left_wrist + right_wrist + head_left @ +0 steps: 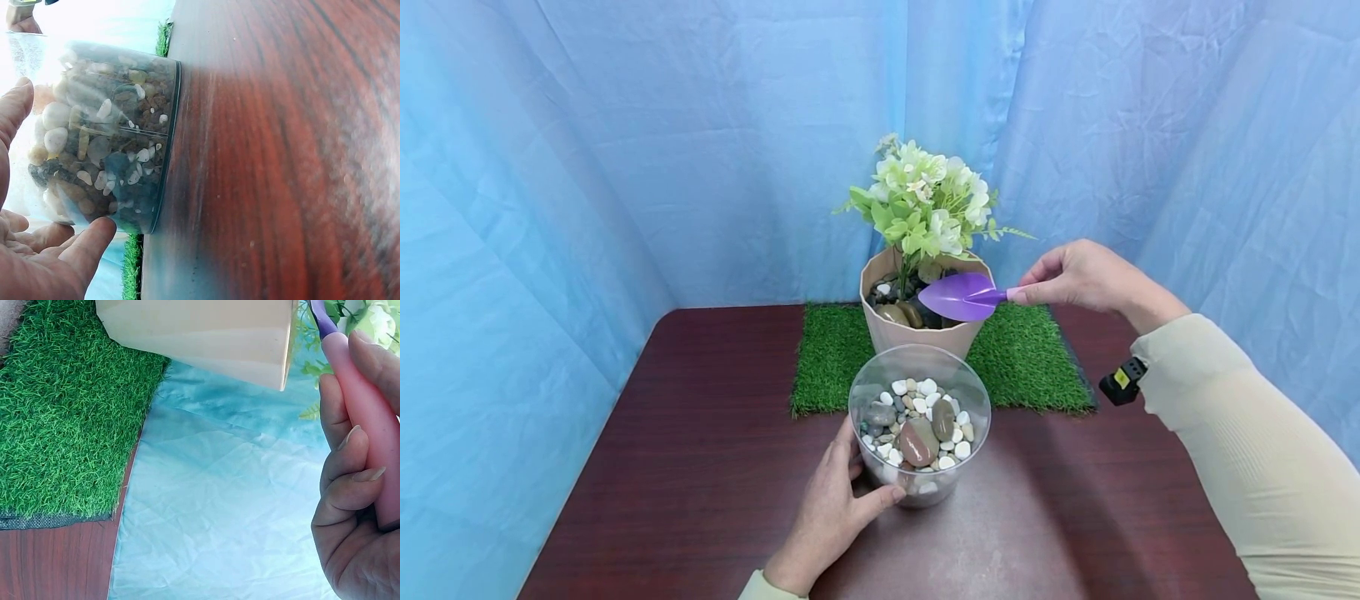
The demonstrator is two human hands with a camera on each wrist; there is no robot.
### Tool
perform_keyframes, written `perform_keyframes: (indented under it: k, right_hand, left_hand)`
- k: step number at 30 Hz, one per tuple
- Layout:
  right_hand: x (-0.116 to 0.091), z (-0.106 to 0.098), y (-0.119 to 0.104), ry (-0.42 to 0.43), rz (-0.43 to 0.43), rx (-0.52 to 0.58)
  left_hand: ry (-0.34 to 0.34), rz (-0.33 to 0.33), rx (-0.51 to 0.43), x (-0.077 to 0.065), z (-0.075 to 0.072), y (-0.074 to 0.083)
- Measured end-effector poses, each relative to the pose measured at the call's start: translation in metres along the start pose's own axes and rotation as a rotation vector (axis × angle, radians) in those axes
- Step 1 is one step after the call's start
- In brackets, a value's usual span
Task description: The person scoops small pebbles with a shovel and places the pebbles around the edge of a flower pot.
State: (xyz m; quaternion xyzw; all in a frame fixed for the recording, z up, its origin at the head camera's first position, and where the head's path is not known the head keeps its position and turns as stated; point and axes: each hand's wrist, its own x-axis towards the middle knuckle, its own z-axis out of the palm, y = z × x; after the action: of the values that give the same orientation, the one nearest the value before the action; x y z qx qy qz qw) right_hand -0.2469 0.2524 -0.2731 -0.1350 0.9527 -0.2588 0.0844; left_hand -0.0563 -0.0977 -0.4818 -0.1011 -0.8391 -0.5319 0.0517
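Here's the right hand, fingers wrapped round the handle of the purple trowel, blade above the beige pot at its three o'clock side! The left hand holds the clear container at its seven o'clock, pebbles inside, the flowering pot standing at the container's twelve.

On a grass mat, a pot is holding flowers, a trowel extending over its right side; before the pot, a tub is holding pebbles.
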Motion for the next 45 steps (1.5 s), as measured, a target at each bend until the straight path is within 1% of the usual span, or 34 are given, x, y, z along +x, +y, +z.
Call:
perform_keyframes:
  k: [10, 17, 24, 32, 40, 45]
  right_hand:
    - [-0.004, 0.000, 0.000, 0.000, 0.009, -0.009]
    - [-0.008, 0.000, -0.004, -0.001, -0.010, -0.013]
    - [-0.014, 0.002, -0.012, -0.006, -0.053, 0.007]
    - [-0.023, 0.006, -0.022, -0.014, -0.099, 0.002]
    - [-0.031, 0.010, -0.032, -0.029, -0.142, -0.025]
    - [-0.036, 0.012, -0.038, -0.063, -0.183, -0.058]
  left_hand:
    - [-0.004, 0.006, -0.013, 0.001, 0.000, 0.000]
    - [0.001, -0.004, -0.005, 0.000, 0.000, 0.001]
    - [0.003, -0.002, -0.001, 0.001, -0.001, 0.002]
    - [0.003, -0.005, -0.006, 0.001, -0.001, 0.003]
    - [0.002, 0.002, -0.009, 0.001, 0.000, 0.002]
    - [-0.002, 0.003, -0.019, 0.002, 0.000, 0.001]
